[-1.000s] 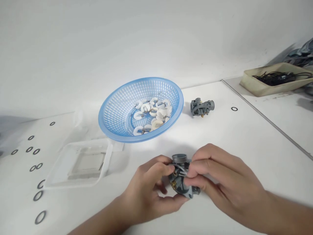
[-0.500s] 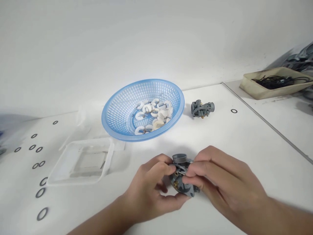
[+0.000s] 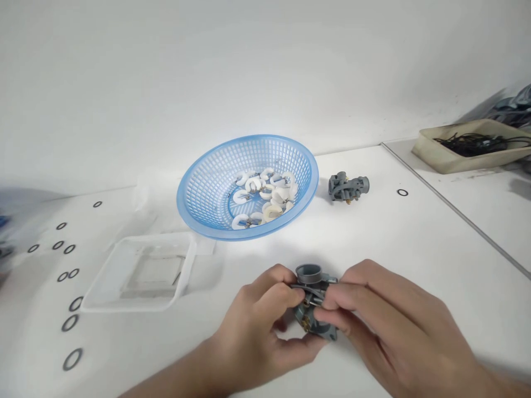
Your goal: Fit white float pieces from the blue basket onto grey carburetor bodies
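Observation:
A grey metal carburetor [image 3: 310, 273] with brass fittings is held between both hands near the bottom centre. My left hand [image 3: 265, 323] grips it from the left, thumb on a thin hose across its front and fingers round its lower side. The fingertips of my right hand [image 3: 381, 318] are pinched at its right side, by a small metal fitting; what they pinch is partly hidden. A second grey carburetor [image 3: 348, 188] lies on the table behind, to the right of a blue basket [image 3: 185, 207].
White U-shaped parts [image 3: 280, 194] lie in the basket. A translucent tray [image 3: 97, 301] stands at left, near several black rings [image 3: 73, 359]. One more ring [image 3: 402, 192] lies at right. Beyond a table seam, a beige tray [image 3: 440, 160] holds black hoses.
The whole view has shifted slightly. The held carburetor is tilted a little differently, with more of its round opening showing. Both hands keep their hold.

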A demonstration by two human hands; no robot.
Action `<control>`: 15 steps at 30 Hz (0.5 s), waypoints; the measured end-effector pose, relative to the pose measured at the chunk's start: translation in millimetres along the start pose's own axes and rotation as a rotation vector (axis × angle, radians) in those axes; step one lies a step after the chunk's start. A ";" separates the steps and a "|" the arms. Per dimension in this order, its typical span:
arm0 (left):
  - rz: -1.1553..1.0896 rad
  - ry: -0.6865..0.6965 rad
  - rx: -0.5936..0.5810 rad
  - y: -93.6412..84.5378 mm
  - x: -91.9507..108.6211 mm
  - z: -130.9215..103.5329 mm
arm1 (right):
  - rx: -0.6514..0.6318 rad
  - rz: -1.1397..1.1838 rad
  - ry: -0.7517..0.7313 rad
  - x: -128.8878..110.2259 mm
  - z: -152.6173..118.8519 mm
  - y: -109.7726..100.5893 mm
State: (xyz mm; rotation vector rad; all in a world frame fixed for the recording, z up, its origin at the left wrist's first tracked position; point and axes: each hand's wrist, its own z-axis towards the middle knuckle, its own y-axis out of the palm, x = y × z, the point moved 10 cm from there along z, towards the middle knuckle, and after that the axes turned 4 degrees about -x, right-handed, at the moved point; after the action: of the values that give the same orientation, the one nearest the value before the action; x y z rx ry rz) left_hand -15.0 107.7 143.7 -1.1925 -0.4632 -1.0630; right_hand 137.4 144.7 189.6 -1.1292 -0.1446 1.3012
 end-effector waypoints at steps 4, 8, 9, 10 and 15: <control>0.042 -0.009 0.001 1.9 0.8 -1.8 | -0.023 -0.028 0.041 7.1 -6.4 4.2; 0.068 -0.016 0.017 1.7 0.0 -3.8 | -0.028 -0.005 0.057 12.1 -5.0 6.1; 0.074 -0.007 0.017 1.9 0.8 -3.9 | -0.028 0.015 0.061 12.5 -2.9 6.4; 0.083 0.002 0.017 1.9 1.9 -3.9 | -0.028 0.042 0.064 12.6 -0.5 6.7; 0.072 -0.020 0.022 0.9 1.2 -2.3 | -0.041 0.168 0.068 13.4 8.5 8.1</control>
State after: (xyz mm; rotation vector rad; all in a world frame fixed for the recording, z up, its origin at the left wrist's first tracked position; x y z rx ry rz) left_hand -14.2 105.0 143.4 -1.1925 -0.4434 -0.9827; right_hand 130.8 159.1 181.5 -1.2399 -0.0264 1.4110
